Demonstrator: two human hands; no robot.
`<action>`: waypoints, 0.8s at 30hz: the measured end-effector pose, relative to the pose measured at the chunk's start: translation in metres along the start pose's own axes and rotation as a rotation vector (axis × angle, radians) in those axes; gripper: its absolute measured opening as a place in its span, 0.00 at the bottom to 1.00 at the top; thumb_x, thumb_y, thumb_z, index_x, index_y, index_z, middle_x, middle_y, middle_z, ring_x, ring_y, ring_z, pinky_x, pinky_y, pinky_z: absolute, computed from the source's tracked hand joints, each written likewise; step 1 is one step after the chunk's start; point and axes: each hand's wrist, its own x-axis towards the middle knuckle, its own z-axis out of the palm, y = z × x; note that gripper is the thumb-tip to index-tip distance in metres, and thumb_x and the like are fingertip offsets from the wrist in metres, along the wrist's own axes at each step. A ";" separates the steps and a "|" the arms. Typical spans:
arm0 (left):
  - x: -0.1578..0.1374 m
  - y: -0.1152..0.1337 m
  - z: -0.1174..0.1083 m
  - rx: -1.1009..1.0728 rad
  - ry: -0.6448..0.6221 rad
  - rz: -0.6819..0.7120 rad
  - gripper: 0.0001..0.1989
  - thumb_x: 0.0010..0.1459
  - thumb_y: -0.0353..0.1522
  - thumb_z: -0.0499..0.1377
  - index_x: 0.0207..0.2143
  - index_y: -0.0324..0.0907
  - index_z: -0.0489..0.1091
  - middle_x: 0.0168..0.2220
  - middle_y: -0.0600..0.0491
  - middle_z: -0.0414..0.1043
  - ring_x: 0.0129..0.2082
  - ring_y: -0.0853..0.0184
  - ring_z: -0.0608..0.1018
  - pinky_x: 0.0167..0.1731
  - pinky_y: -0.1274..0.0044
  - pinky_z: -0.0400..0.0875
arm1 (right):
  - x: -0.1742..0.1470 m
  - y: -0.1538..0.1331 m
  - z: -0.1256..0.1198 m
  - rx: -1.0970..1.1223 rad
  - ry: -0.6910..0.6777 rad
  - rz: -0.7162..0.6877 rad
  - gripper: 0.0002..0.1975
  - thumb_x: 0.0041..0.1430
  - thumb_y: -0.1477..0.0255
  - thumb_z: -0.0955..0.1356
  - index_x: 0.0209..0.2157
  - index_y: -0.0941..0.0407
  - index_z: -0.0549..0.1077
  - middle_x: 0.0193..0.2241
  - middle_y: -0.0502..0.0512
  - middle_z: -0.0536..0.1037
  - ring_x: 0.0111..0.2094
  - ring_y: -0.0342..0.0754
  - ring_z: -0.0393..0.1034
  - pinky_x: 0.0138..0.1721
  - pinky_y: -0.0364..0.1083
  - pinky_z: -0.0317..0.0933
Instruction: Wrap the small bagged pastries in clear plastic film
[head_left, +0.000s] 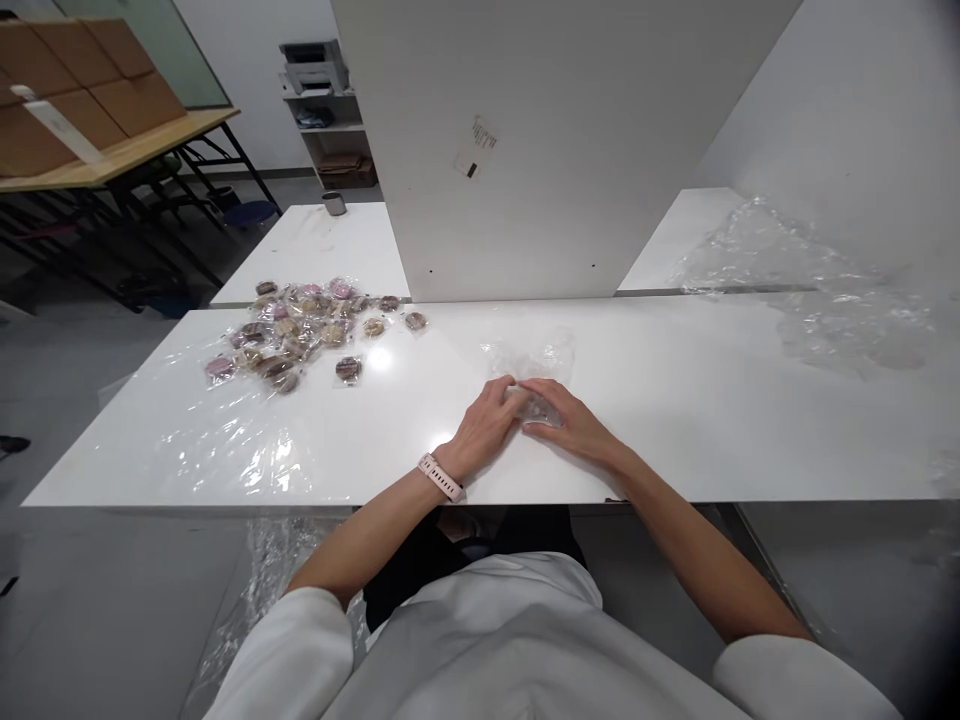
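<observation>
A crinkled piece of clear plastic film (544, 360) lies in the middle of the white table, its near part gathered between my hands. My left hand (484, 425), below a pale pink wristband, has its fingers bent onto the film's left side. From the right, my right hand (576, 425) curls its thumb and fingers around the same bunched film. The fingertips of both hands nearly meet. Whether anything is wrapped inside the bunched part, I cannot tell.
Several individually wrapped round cookies (289, 335) lie heaped at left, with clear film spread toward the table's front edge. More crumpled clear plastic sheeting (832, 280) lies at right. An upright white panel (510, 200) stands behind my hands. A small cup (334, 204) sits at back left.
</observation>
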 end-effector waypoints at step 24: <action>0.058 -0.018 -0.018 -0.461 -0.111 -0.508 0.15 0.61 0.42 0.62 0.45 0.45 0.66 0.31 0.56 0.73 0.29 0.68 0.73 0.29 0.77 0.64 | 0.003 0.005 0.009 -0.204 0.378 0.272 0.14 0.67 0.62 0.64 0.50 0.52 0.69 0.52 0.61 0.75 0.46 0.57 0.73 0.43 0.56 0.68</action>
